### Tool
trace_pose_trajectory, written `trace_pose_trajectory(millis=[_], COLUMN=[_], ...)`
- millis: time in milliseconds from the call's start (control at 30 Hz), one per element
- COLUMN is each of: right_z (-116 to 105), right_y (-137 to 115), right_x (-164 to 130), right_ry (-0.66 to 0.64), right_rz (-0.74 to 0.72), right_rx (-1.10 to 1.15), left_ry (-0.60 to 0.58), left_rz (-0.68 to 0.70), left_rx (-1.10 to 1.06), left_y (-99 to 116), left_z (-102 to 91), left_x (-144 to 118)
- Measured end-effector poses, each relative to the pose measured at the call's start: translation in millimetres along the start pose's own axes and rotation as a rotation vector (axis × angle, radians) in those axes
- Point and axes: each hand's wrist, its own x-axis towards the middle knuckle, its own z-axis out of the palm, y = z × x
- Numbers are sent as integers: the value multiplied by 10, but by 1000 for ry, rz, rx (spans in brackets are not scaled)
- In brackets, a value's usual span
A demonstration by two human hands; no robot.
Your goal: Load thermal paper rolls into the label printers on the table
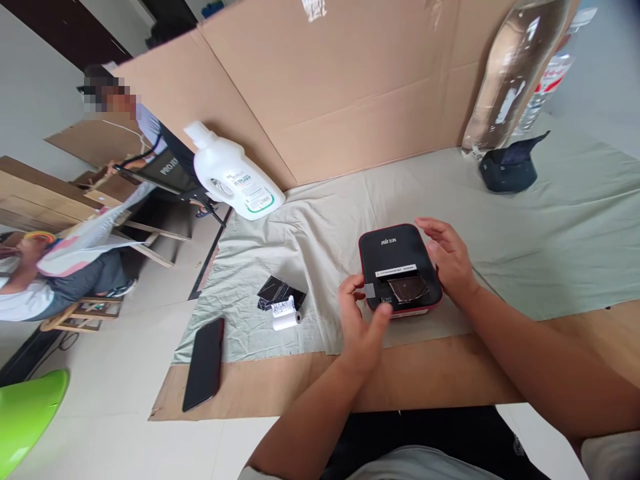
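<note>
A: Where does the small black box-shaped printer with the red base [400, 270] sit?

B: On the pale green wrinkled cloth [550, 227], near its front edge, where the cloth gives way to brown cardboard sheeting [440, 373]. Both of the person's hands are on it.

A: How does each hand hold it?

B: The left hand [361, 325] is at the near left corner, thumb and forefinger pinched close on a small grey tab [369, 290] at the printer's edge. The right hand [449, 257] lies against the right side, fingers spread loosely over the top edge, steadying it rather than closing on it.

A: What lies about?

B: Left of the printer, on the cloth, a small white paper roll [287, 319] touches a crumpled black wrapper [279, 292]. Further left, a black smartphone [204, 363] rests face down, half on the cloth's edge, half on the cardboard. A white plastic detergent bottle [235, 175] lies tilted against the upright cardboard wall [350, 87]. At the far right, a clear plastic water bottle [515, 73] leans over a small dark blue device [509, 168].

A: Anyone else?

B: Two other people sit well apart at the left, by wooden furniture [45, 200].
</note>
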Motion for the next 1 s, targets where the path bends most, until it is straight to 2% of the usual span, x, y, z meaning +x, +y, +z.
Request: trace_pose_trajectory(millis=[67,133,233,333,433,567,633,700,800,867,933,967,1000], right_z=[-64,-110,-137,-133,-125,-113,-103,-89,-61,-40,-20,-13,-9], right_y=[-117,-203,-265,-273,-257,-232,-219,-188,-63,78,241,318,388], right_x=[-67,-109,-116,-91,-72,-69,-75,-78,-50,-3,58,87,112], right_ry=[-27,-127,-289,-368,-343,-208,-144,-101,4,113,204,229,244], right_rz=[-200,-308,-371,-453,-619,-928,-981,-944,-775,-630,-491,-430,-379], right_rx=[-178,-319,-432,-483,-511,-466,-442,-390,-223,-130,-99,-96,-94], left_ry=[2,-54,-162,-233,-282,-300,-284,-277,-267,-181,-110,-128,-198], left_rz=[-186,-351,-434,-460,-488,-513,-518,-514,-452,-288,-53,46,113], left_rx=[-194,-300,-354,-418,-496,-554,-553,-526,-362,-126,132,246,352], left_y=[6,21,56,81,71,13,-18,-39,-36,4,85,140,203], left_z=[-56,-90,-98,-86,-92,-109,-111,-121,-163,-191,-184,-159,-117], left_x=[156,317,495,568,588,602,604,602,612,648,717,764,818])
